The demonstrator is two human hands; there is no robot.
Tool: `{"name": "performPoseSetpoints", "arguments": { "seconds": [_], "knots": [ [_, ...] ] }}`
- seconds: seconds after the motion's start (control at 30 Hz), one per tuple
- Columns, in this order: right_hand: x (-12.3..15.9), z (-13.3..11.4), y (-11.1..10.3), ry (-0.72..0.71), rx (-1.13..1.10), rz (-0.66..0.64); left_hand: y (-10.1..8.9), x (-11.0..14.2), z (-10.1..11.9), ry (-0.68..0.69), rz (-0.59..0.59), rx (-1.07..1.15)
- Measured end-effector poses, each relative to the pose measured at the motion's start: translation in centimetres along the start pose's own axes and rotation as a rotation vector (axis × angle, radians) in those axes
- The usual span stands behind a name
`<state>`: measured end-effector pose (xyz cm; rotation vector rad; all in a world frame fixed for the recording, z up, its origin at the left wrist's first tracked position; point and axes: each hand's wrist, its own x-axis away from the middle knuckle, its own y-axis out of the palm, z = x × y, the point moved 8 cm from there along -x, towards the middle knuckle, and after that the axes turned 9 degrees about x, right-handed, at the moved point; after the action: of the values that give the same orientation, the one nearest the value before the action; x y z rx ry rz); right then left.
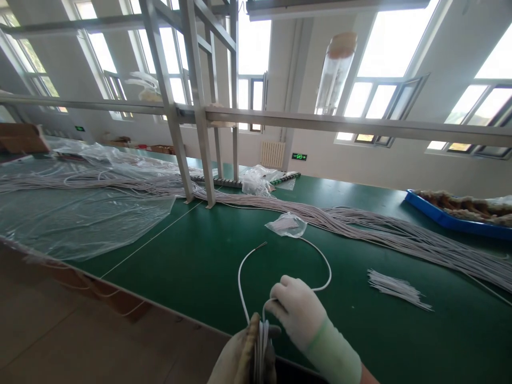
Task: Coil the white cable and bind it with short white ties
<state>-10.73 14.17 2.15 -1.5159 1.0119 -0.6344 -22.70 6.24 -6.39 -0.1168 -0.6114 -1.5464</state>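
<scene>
My left hand (242, 354), in a stained work glove, is closed around a coil of white cable (261, 346) at the bottom middle. One free end of the cable (241, 277) arcs up from the coil and shows a bare tip over the green table. In a white glove with a green cuff, my right hand (300, 309) pinches the cable just above and right of the coil. Beyond that hand a length of cable loops right and back up toward a small clear plastic bag (287, 225). The lower part of the coil is cut off by the frame's edge.
On the green table (192, 261) a long bundle of pale cables (360, 224) runs across. Short white strips (398, 289) lie at right, near a blue tray (452, 216). Metal frame posts (200, 133) stand mid-table. Plastic sheeting (88, 218) spreads over the left side.
</scene>
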Motion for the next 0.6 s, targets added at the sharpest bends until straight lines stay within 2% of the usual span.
{"name": "performPoseSetpoints", "arguments": {
  "seconds": [0.07, 0.13, 0.23, 0.3, 0.4, 0.5, 0.6],
  "knots": [
    [0.8, -2.7, 1.0, -0.115, 0.137, 0.047, -1.1, -1.4, -0.8, 0.046, 0.041, 0.011],
    [2.2, -4.9, 3.1, -0.223, 0.228, 0.069, -2.6, -2.3, -0.9, 0.138, 0.121, -0.008],
    [4.5, -5.8, 6.3, -0.254, 0.213, 0.093, -3.6, -2.6, -1.0, 0.158, 0.169, 0.091],
    [5.9, -5.2, 7.4, -0.247, 0.171, 0.14, -3.4, -2.5, -0.7, 0.115, 0.176, 0.339],
    [7.1, -3.0, 7.5, -0.199, 0.17, 0.197, -2.2, -2.1, 0.4, 0.079, 0.184, 0.643],
    [7.4, -0.3, 6.7, -0.123, 0.191, 0.208, -0.8, -1.9, 1.1, 0.042, 0.159, 0.736],
    [7.5, 1.6, 6.1, -0.06, 0.098, 0.188, 0.1, -1.7, 0.3, -0.03, 0.09, 0.805]
  ]
}}
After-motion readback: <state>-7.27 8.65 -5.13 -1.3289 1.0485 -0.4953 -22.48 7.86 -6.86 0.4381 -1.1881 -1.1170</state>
